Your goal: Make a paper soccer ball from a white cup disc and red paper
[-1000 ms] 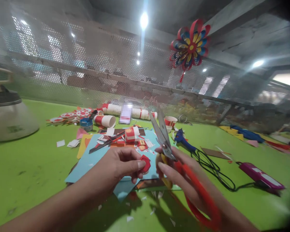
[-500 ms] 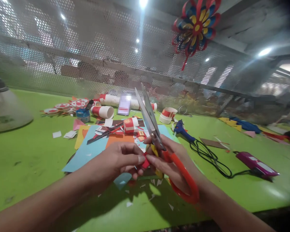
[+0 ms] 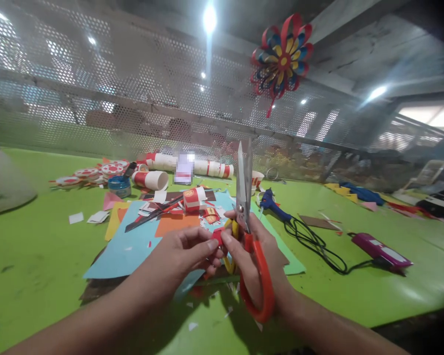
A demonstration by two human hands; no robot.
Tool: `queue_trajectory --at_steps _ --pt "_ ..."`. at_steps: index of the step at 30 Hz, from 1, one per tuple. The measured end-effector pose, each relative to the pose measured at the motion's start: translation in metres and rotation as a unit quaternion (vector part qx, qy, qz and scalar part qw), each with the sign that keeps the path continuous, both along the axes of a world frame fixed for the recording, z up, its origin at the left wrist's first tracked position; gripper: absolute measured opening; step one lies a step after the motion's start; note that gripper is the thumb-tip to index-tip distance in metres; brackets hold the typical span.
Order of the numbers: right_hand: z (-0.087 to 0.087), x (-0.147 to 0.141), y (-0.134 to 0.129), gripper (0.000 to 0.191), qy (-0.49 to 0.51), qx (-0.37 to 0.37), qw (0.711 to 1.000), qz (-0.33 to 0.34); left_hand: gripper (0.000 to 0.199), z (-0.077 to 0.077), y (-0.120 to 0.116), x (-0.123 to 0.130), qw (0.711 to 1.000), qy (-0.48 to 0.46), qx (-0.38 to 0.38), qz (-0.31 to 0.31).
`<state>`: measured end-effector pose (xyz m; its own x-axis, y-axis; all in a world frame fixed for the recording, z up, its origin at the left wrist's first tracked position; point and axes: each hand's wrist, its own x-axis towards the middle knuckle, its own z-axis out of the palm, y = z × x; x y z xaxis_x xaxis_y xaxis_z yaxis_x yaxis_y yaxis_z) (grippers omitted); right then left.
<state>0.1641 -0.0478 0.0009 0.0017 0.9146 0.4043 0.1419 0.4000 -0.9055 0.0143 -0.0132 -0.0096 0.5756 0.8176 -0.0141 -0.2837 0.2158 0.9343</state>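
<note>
Between the thumb and fingers of my left hand point(image 3: 185, 251) is a small folded piece of red paper point(image 3: 217, 235). My right hand point(image 3: 262, 246) is closed around a pair of scissors point(image 3: 268, 286) with orange handles, their slightly parted blades pointing up and away. Its thumb and fingertips also reach the right edge of the red piece. Close to those fingers shows a yellow curved strip point(image 3: 229, 264); whether it belongs to the scissors I cannot tell. Below both hands lie sheets of blue paper point(image 3: 114, 254) and orange paper point(image 3: 175, 225), with scraps scattered around.
A cut red-and-white paper cup point(image 3: 194, 199) and a black-and-red tool point(image 3: 155, 213) rest on the papers. To the right, a blue glue gun point(image 3: 274, 204) is corded to a purple power block point(image 3: 381, 251). Behind stand a blue jar point(image 3: 119, 187) and paper tubes point(image 3: 151, 180).
The scissors have turned more upright, their blades swinging right in the view. Both hands keep hold near the red piece. The view has shifted, so background things appear further left and lower.
</note>
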Motion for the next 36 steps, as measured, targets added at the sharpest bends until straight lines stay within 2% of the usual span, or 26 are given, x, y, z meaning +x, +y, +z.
queue_trajectory --at_steps 9,16,20,24,27,29,36 --pt "-0.009 -0.009 0.000 0.022 -0.059 0.111 0.990 -0.058 0.023 0.001 -0.003 0.003 0.996 0.006 0.060 0.073" --pt "-0.008 -0.011 -0.003 0.022 -0.082 0.104 0.989 -0.058 0.019 0.000 -0.001 0.001 0.997 -0.007 0.043 0.066" --pt "-0.005 -0.009 -0.002 0.024 -0.067 0.074 0.994 -0.055 0.019 0.004 0.000 -0.002 0.997 -0.007 0.045 0.066" --pt "0.005 0.001 -0.003 0.030 -0.050 -0.008 0.999 -0.021 0.022 0.015 0.003 -0.010 0.990 0.000 0.084 0.110" --pt "0.011 0.012 -0.007 0.040 -0.090 -0.033 0.994 0.052 0.021 0.023 0.009 -0.018 0.981 0.003 0.119 0.156" --pt "0.013 0.020 -0.009 0.047 -0.135 -0.041 0.988 0.063 0.019 0.028 0.011 -0.023 0.973 0.006 0.142 0.180" --pt "0.021 0.036 -0.012 0.050 -0.244 0.032 0.964 0.096 0.020 0.033 0.011 -0.027 0.968 0.044 0.142 0.200"
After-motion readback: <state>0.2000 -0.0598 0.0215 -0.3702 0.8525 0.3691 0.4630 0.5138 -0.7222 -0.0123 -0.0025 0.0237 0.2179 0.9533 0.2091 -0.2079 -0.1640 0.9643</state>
